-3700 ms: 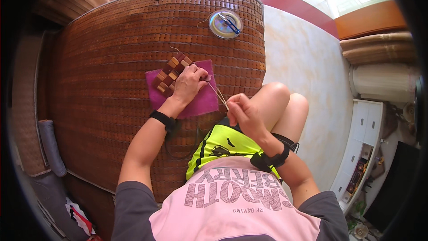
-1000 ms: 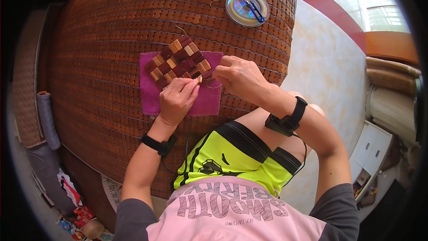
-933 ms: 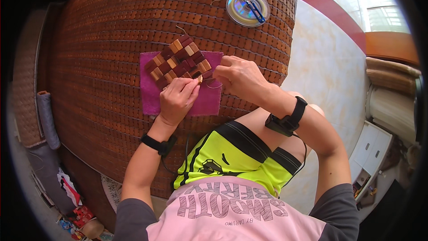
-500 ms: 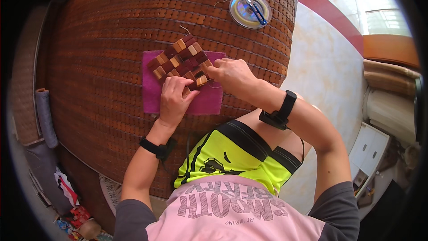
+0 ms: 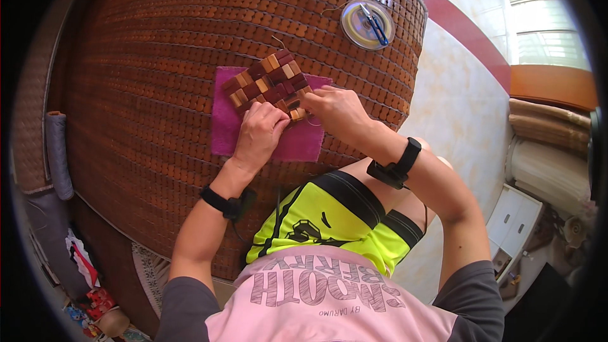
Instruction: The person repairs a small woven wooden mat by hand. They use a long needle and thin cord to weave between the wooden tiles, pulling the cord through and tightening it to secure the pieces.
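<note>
A small mat of wooden blocks [image 5: 275, 82], dark red, brown and pale tan in a checkered mix, lies turned at an angle on a magenta cloth [image 5: 225, 133]. My left hand [image 5: 261, 133] is closed on its near edge, thumb and fingers pressed together and covering some blocks. At the right corner, my right hand [image 5: 339, 109] pinches the mat's edge; its fingertips are partly hidden. A thin loop of cord [image 5: 315, 123] curves out below the right fingers. Another short cord end [image 5: 277, 40] sticks up from the far corner.
The cloth rests on a large brown mat of wooden tiles [image 5: 158, 57]. Far right on it, a round clear dish [image 5: 354, 38] carries blue-handled snips [image 5: 377, 28]. A pale floor [image 5: 449, 101] lies beyond the right edge, with a white cabinet [image 5: 514, 225] past it.
My left thumb has closed against the fingers, where a gap showed before. The whole scene has shifted a little to the right in view. My right hand keeps its place at the corner.
</note>
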Demonstrator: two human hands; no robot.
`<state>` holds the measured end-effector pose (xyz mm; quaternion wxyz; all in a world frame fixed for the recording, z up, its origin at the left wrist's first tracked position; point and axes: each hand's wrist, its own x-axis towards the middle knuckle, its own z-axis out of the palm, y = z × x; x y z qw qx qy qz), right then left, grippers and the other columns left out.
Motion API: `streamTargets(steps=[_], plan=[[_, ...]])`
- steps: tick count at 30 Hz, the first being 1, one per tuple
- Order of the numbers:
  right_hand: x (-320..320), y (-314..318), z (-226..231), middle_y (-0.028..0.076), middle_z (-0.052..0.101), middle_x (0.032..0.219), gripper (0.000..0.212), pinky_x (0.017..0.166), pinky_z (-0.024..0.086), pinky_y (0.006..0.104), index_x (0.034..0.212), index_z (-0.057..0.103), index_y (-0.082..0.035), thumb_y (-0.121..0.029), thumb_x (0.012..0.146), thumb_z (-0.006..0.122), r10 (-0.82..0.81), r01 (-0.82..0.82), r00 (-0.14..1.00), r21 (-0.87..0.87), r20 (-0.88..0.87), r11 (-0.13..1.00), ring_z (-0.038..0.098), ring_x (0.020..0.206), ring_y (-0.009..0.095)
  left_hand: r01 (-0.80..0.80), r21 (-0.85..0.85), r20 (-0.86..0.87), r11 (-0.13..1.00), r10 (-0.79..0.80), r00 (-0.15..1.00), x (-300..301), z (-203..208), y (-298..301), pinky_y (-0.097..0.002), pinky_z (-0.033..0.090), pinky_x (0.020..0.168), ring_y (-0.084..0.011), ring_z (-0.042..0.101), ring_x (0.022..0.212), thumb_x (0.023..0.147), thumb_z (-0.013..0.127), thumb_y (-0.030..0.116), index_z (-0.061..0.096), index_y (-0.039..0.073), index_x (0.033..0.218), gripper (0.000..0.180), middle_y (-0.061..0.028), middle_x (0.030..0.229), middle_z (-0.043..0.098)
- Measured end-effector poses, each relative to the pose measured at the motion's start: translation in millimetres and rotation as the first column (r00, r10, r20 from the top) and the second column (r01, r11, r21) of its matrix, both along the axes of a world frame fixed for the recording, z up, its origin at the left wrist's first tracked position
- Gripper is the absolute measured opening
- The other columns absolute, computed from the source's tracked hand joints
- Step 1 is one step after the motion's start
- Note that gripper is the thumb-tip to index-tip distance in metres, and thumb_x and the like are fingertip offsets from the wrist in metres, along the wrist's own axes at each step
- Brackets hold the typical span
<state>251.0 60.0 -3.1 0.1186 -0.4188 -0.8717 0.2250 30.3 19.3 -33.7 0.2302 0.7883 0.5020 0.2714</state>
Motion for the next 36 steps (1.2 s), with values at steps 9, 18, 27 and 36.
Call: streamTargets(steps=[9,18,27,36], plan=[[-28,-10,4,0.007,0.067,0.096,0.009,0.068,0.058,0.0384,0.091,0.069,-0.009,-0.014,0.084,0.066,0.074,-0.073,0.996,-0.03,0.054,0.997,0.07,0.088,0.027,0.011,-0.156,0.216,0.988,0.024,0.976,-7,10,-7,-0.0427,0.05,0.081,-0.0333,0.062,0.091,0.092,0.065,0.006,0.063,0.002,0.096,0.007,-0.0135,0.093,0.063],[-25,-19,14,0.007,0.063,0.096,0.009,0.066,0.056,0.0375,0.092,0.064,-0.01,-0.011,0.087,0.071,-0.159,0.235,0.839,0.082,-0.521,0.968,0.067,0.082,0.028,0.202,-0.089,0.4,0.975,-0.151,0.904,-29,3,-8,-0.0402,0.052,0.085,-0.0327,0.064,0.097,0.105,0.054,0.034,0.065,0.003,0.099,0.033,-0.0132,0.1,0.067],[-26,-23,3,0.002,0.06,0.091,0.012,0.068,0.055,0.0324,0.09,0.067,-0.011,-0.013,0.079,0.068,0.294,-0.386,0.903,0.293,0.312,0.875,0.064,0.088,0.02,0.127,-0.296,0.548,0.947,0.059,0.835,-32,-6,-1,-0.0352,0.051,0.086,-0.0268,0.067,0.093,0.108,0.034,0.054,0.067,0.002,0.096,0.062,-0.0122,0.095,0.069],[-24,-18,1,0.002,0.061,0.082,0.013,0.066,0.054,0.0319,0.09,0.065,-0.006,-0.014,0.079,0.068,0.366,-0.512,0.835,0.339,0.41,0.789,0.064,0.079,0.02,0.187,-0.457,0.489,0.87,0.07,0.87,-39,-3,9,-0.0364,0.05,0.088,-0.0274,0.067,0.095,0.109,0.035,0.049,0.068,0.001,0.099,0.059,-0.0133,0.098,0.069]])
